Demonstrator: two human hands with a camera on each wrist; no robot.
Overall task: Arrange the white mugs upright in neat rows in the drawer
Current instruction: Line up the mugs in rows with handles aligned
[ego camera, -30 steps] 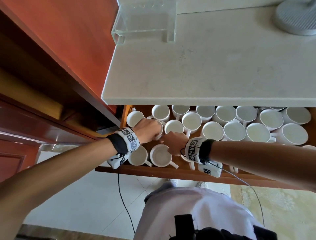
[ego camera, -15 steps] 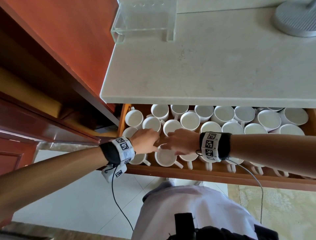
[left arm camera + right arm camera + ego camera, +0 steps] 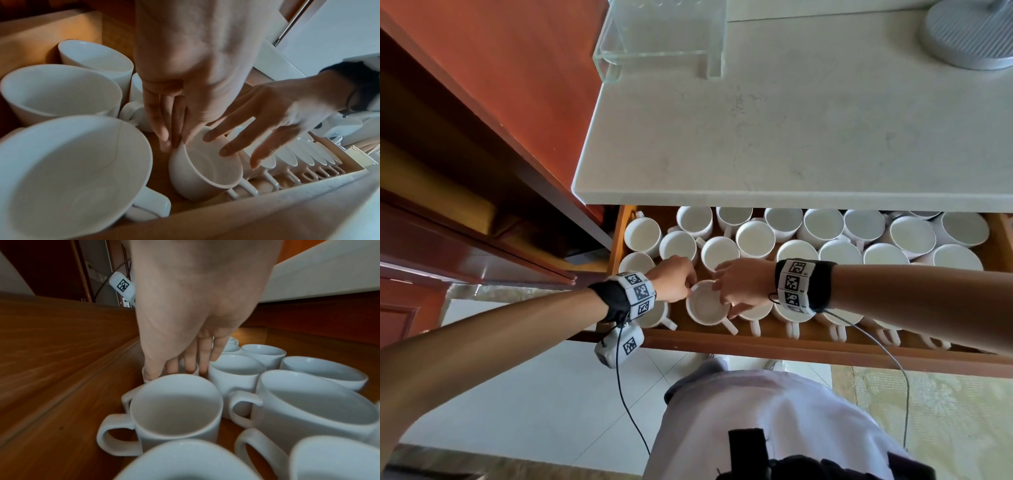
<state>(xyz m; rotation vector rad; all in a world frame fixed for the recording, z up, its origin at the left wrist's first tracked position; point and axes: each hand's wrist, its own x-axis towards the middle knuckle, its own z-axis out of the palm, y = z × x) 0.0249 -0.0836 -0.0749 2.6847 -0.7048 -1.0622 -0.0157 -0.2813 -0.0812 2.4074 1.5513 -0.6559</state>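
Two hands meet over one white mug [image 3: 707,305] in the front row of the wooden drawer [image 3: 791,347]. Only the head view shows the mug rows running away to the right of the right hand, under the pale countertop [image 3: 791,137]. The left-wrist view alone shows the grip: the left hand [image 3: 185,78] pinches the mug's rim, thumb inside, straight fingers [image 3: 162,129] pressed against the outer wall. The right hand [image 3: 277,110] is spread, its fingertips resting on the opposite rim. In the right-wrist view that hand [image 3: 195,305] reaches down past nearer mugs, hiding the contact. The mug stands upright between both hands.
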